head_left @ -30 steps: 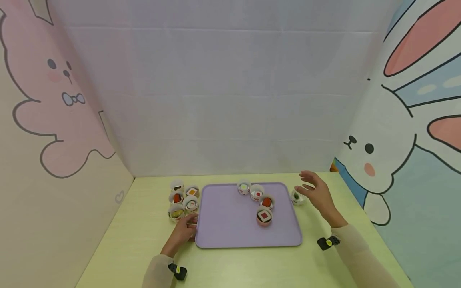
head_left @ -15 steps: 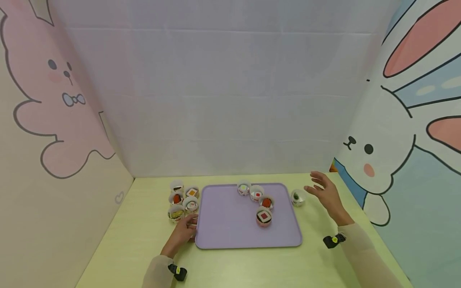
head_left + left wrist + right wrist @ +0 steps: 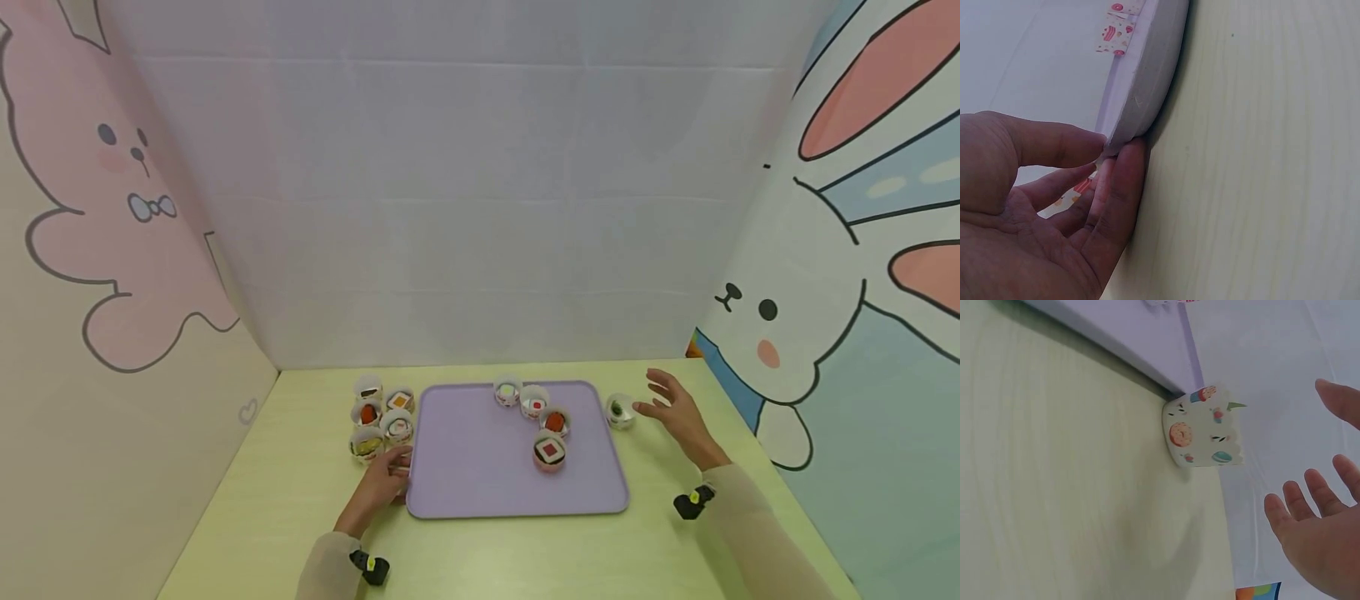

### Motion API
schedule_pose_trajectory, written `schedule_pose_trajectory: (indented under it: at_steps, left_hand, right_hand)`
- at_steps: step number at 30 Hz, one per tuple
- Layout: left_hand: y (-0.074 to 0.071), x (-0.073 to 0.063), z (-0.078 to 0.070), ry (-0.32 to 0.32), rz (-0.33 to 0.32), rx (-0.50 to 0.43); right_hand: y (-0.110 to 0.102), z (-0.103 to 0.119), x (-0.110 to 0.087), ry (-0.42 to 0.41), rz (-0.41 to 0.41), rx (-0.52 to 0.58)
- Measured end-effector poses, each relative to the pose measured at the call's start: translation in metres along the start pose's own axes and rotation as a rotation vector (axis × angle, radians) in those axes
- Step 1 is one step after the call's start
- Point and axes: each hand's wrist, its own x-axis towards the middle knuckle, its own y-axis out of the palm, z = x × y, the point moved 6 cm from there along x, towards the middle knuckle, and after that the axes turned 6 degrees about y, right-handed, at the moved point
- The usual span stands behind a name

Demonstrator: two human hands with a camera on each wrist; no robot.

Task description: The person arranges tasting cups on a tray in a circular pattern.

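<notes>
A purple tray (image 3: 480, 475) lies on the table, its left rim between the thumb and fingers of my left hand (image 3: 381, 482). In the left wrist view, that hand (image 3: 1041, 206) pinches the tray edge (image 3: 1147, 81), thumb on one side and fingers on the other. My right hand (image 3: 681, 418) hovers just right of a white paper baking cup (image 3: 620, 412), fingers spread and holding nothing. The right wrist view shows this cup (image 3: 1200, 430), printed with a doughnut and cupcakes, beside the tray corner and apart from the hand (image 3: 1322, 525); something green pokes out of it.
On the tray's right half, several cups with sushi-like pieces form a bent row, ending in a front cup (image 3: 550, 452). Left of the tray stand several more filled cups (image 3: 367, 446), close to my left hand. A white back wall (image 3: 480, 208) bounds the table.
My right hand has moved right, away from the cup outside the tray, then dropped slightly. The left hand, tray and cups stay in place.
</notes>
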Motion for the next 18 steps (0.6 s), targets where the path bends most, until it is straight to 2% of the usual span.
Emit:
schedule_pose_trajectory:
  at_steps: [6, 13, 18]
  left_hand:
    - [0.0, -0.001, 0.0, -0.009, -0.003, 0.005]
    - [0.0, -0.002, 0.001, -0.006, -0.007, 0.003]
    - [0.0, -0.002, 0.001, -0.005, -0.007, -0.01]
  right_hand:
    - [0.007, -0.018, 0.003, 0.026, 0.068, -0.008]
    - [0.02, -0.03, 0.005, 0.051, 0.156, 0.056]
    - [0.027, -0.037, 0.009, 0.063, 0.167, 0.038]
